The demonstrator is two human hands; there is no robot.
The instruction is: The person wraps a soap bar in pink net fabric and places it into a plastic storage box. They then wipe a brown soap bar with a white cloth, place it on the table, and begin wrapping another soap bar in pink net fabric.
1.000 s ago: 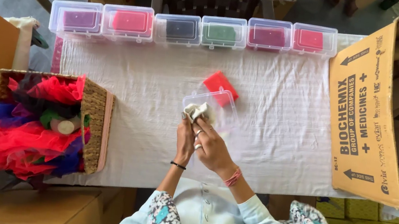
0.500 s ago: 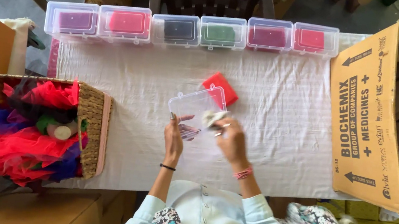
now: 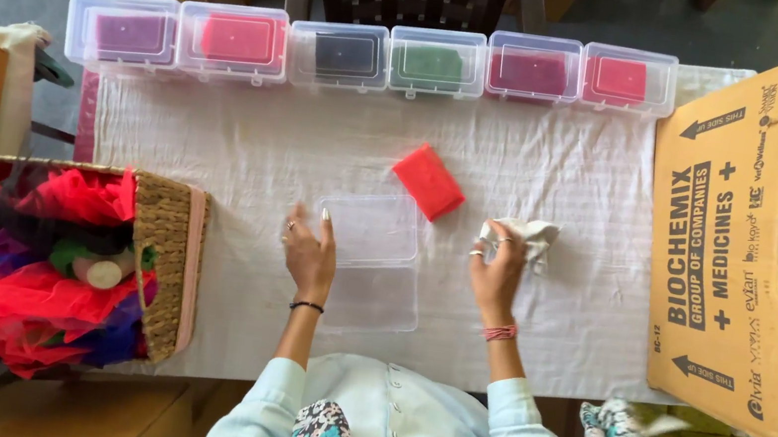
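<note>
Resting near: the left hand [image 3: 309,253] lies flat and released, fingers against the left edge of the open clear box [image 3: 369,262] on the worktop [image 3: 248,150].
Right hand: the right hand [image 3: 498,268] is clenched on a white cloth [image 3: 522,238], just right of the box.
Box handling: probably light, stiff thin plastic, smooth and apt to slide; best held by its side walls.
Cloth handling: soft and limp; any bunched fold serves.
Beyond: a red pad [image 3: 428,182] touches the box's far corner.
Far edge: a row of lidded boxes [image 3: 371,54].
</note>
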